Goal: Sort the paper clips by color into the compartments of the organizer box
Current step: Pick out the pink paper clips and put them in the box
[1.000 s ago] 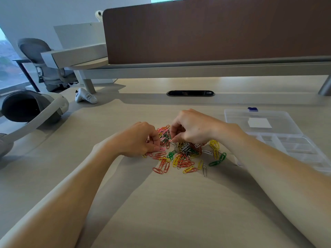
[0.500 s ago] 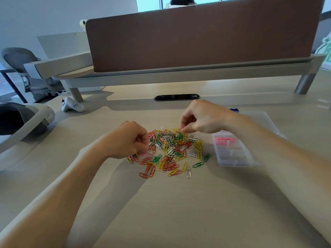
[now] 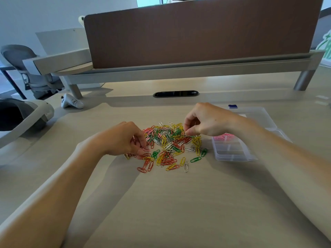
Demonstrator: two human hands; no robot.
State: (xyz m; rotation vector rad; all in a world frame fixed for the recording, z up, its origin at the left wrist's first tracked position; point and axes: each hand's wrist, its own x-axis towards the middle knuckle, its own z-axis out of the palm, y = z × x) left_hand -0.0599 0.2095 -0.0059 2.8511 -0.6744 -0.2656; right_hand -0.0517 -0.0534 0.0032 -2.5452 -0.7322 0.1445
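A loose pile (image 3: 170, 140) of thin wire paper clips, coated red, yellow, green, pink, white and bare silver, lies on the pale wood-grain desk (image 3: 179, 203). A few strays lie at its near edge, among them one silver clip (image 3: 186, 166).

The left hand (image 3: 123, 138) rests at the pile's left edge with fingers curled under. Its thumb and forefinger tips pinch a pink clip (image 3: 146, 149) there.

The right hand (image 3: 207, 120) hovers over the pile's far right corner, fingers curled and thumb and forefinger tips pressed together. Whether they hold a clip cannot be made out.

Just right of the pile sits the box (image 3: 232, 155), clear rigid plastic split by thin walls into small rectangular cells. Its flat lid (image 3: 259, 113) lies open behind it. The cell farthest from the person holds pink clips (image 3: 226, 136).

Beyond the pile is a glossy black oval grommet (image 3: 175, 93) set in the desk, and behind that a brown panel (image 3: 197, 33). Far left of the pile sit a rounded white controller (image 3: 71, 103) and a headset (image 3: 21, 117).
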